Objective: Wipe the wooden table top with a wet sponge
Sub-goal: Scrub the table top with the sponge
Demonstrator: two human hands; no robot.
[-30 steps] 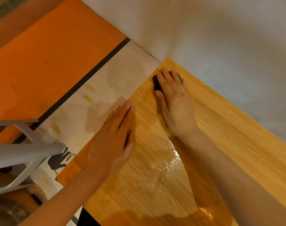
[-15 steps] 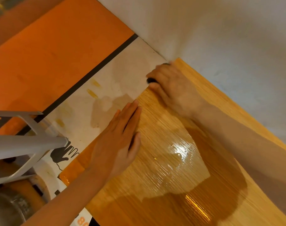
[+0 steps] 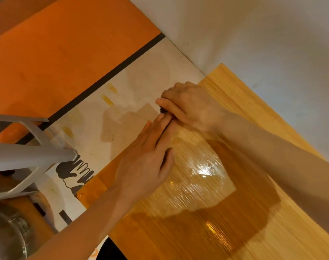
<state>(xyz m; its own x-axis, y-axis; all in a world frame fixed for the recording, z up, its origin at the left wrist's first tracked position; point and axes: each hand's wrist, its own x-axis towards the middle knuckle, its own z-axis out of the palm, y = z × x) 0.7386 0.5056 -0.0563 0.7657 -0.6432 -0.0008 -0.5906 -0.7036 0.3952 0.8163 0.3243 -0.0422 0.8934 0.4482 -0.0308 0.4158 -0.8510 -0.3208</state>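
Note:
The wooden table top (image 3: 244, 113) fills the right and lower part of the view, with a wet, shiny patch near its middle. My right hand (image 3: 190, 106) curls over a dark sponge (image 3: 163, 110) at the table's left edge; only a small dark bit of the sponge shows under the fingers. My left hand (image 3: 146, 160) lies flat on the wood, fingers straight, its fingertips touching the right hand beside the sponge.
A grey wall (image 3: 253, 34) runs along the table's far side. Left of the table lies a white and orange floor (image 3: 66, 53) with a black stripe. A grey stool (image 3: 28, 158) and a metal pot (image 3: 6, 237) stand at the lower left.
My right hand has dragged the sponge from the far corner along the left edge towards me, until it meets the left fingertips. The left hand stays pressed flat on the wood.

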